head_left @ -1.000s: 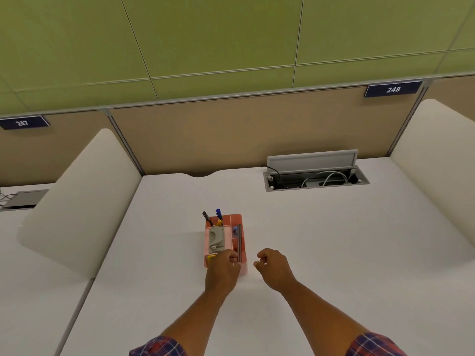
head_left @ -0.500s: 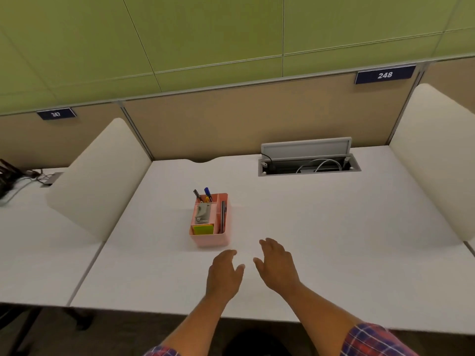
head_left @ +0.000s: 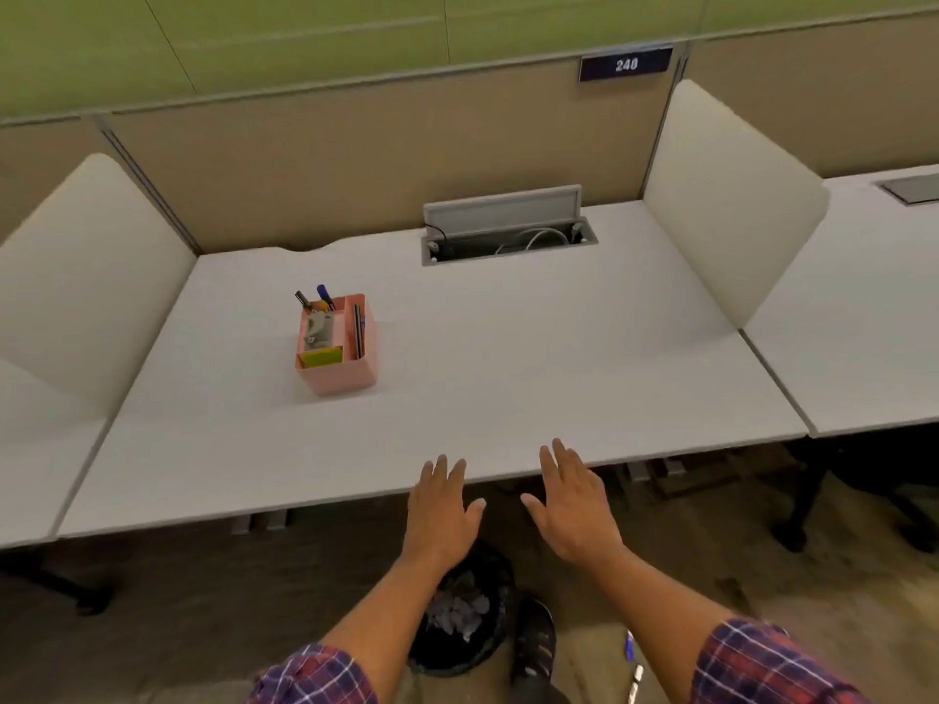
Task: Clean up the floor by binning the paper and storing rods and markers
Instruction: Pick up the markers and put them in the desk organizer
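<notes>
A pink organiser box [head_left: 339, 378] stands on the white desk [head_left: 508, 358], left of centre, with markers [head_left: 323, 296] sticking up at its back and a dark rod [head_left: 358, 330] lying in its right slot. My left hand [head_left: 441, 510] and my right hand [head_left: 574, 505] hover flat and empty over the desk's front edge, fingers spread. Below them on the floor stands a black bin [head_left: 460, 612] holding crumpled paper [head_left: 457, 609]. A blue marker [head_left: 629, 645] and a white one [head_left: 635, 680] lie on the floor by my right forearm.
White divider panels [head_left: 721, 195] flank the desk on both sides. An open cable tray [head_left: 508, 236] sits at the desk's back. My dark shoe [head_left: 533, 637] stands right of the bin. Desk legs and a chair base [head_left: 813, 500] occupy the floor to the right.
My left hand let go of the pink box and both hands drew back to the desk's front edge, opening flat. The view pulled back, revealing the floor, bin and markers.
</notes>
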A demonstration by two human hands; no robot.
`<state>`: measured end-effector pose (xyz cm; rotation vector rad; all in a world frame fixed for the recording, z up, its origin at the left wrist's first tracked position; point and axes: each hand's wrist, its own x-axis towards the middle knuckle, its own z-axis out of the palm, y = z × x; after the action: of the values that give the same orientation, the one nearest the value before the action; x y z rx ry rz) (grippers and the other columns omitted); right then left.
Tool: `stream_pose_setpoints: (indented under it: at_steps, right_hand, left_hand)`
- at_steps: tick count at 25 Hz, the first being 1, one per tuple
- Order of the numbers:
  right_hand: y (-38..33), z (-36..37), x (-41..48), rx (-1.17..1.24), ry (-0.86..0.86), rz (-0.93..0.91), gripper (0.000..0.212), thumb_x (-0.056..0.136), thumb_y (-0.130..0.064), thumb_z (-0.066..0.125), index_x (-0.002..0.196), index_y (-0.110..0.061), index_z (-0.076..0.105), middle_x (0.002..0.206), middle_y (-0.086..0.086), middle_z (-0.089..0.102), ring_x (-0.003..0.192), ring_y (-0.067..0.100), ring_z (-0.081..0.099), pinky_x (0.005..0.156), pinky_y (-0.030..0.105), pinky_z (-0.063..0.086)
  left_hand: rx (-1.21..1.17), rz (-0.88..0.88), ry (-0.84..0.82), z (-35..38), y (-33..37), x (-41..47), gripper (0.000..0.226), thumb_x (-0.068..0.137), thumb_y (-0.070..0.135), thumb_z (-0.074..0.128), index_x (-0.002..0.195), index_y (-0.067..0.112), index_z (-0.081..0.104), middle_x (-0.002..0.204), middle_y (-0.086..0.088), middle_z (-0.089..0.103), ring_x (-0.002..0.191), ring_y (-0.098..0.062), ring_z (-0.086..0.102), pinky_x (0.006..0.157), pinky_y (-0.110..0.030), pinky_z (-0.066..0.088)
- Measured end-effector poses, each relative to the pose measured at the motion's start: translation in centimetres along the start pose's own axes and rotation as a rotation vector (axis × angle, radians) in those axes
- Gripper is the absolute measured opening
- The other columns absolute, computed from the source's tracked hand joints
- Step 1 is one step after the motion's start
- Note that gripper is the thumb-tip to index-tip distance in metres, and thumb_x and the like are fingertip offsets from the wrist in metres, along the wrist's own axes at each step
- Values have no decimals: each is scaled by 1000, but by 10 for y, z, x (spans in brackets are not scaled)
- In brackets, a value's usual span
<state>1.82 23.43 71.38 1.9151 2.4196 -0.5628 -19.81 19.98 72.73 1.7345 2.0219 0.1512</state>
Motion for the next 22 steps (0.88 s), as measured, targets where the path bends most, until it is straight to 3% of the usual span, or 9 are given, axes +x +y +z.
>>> stream_pose_setpoints:
  at_steps: [6,12,22]
  right_hand:
    - [82,36,-126,-41,-24,199,81,101,-61,39,165,-16,17,174,10,14,160,30,16,123,49,30]
    - [153,80,-233,-20,-111,406,82,100,-63,35,165,-17,14,175,8,10,160,28,14,123,49,27]
    - [254,143,-269,163,-229,489,83,99,-56,46,163,-11,20,171,11,24,156,30,26,122,48,32]
  left_hand:
    - [1,32,-131,90,10,-75,72,103,48,52,165,20,28,175,-12,21,164,-34,13,132,-50,22]
    - [13,41,-290,176,31,-129,73,102,50,53,165,22,27,177,-11,18,165,-32,11,131,-50,19]
    - [-16,-33,-381,287,103,-129,66,103,44,55,162,23,35,174,-9,26,162,-30,20,130,-50,24]
